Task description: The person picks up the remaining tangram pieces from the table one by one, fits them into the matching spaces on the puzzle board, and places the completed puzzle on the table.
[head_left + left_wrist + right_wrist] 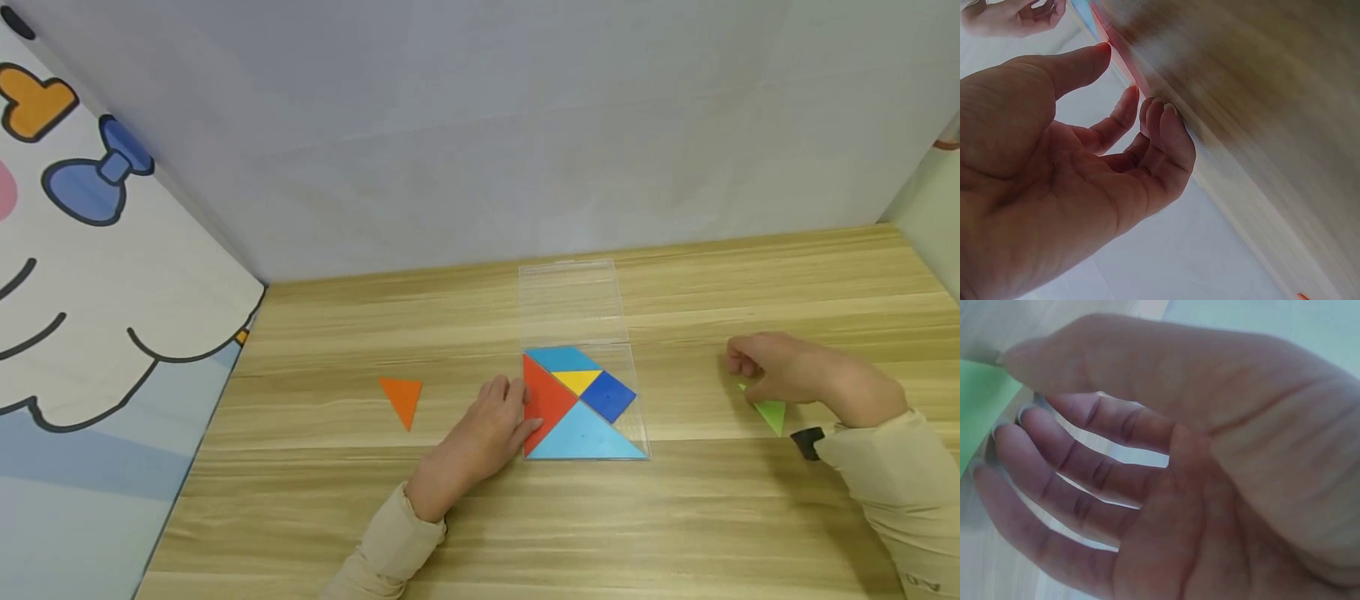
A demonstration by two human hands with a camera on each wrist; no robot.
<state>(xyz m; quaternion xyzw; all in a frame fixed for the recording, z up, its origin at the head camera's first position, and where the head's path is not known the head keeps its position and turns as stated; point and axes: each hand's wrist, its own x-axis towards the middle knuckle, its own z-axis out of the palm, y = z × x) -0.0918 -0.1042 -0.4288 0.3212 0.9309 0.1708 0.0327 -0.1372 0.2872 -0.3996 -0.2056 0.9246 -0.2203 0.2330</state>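
Observation:
My left hand [491, 425] rests at the left edge of a clear plastic case [639, 429]. Its thumb touches the red triangle [546, 400], and its loosely bent fingers lie along the edge. Beside the red piece in the case are a light blue triangle [585, 435], a yellow triangle [577, 381], a dark blue square [608, 397] and a blue piece [561, 359]. At the right, my right hand [787, 371] is over a light green triangle [771, 415]. The thumb tip meets the green triangle [982, 409]; the fingers curve loosely near it.
An orange triangle [402, 400] lies on the wooden table [315, 500] left of my left hand. The case's clear lid [572, 304] lies folded back behind it. A pale cloth wall [525, 142] stands at the back, a cartoon-printed panel [187, 292] at the left.

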